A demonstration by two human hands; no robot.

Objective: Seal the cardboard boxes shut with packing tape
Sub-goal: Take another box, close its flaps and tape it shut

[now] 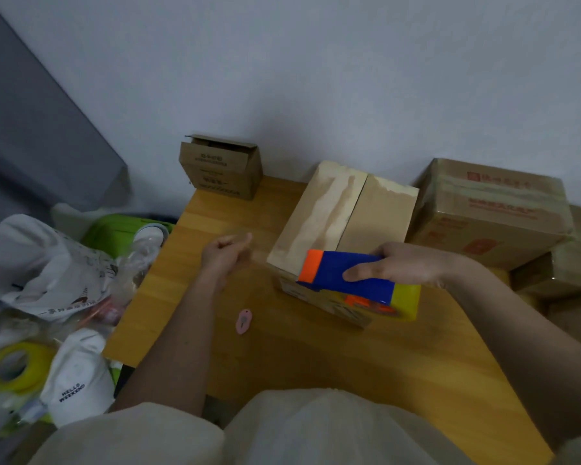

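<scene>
- Cardboard box (pixel 342 213) sits mid-bench (pixel 299 347), flaps closed.
- Right grip (pixel 406 263) holds tape dispenser (pixel 349 273).
- Left grip (pixel 227 250) pinches tape strip (pixel 259 255).
- Pink cutter (pixel 243 322) lies near.
- Open small box (pixel 220 166) occupies far-left corner.

Dim, flat indoor light with a cool cast; softness is seen throughout.

No distinct light source can be made out, and only faint, diffuse shadows are cast on the wooden table (pixel 282 357). The wall (pixel 349 78) is rendered grey-blue and slightly mottled. Motion blur is shown by the left hand (pixel 227 251) and the clutter at the left edge, where wide-angle stretching is also strongest. Print on the 1 large taped box (pixel 493 209) is smeared, perhaps by compression.
</scene>
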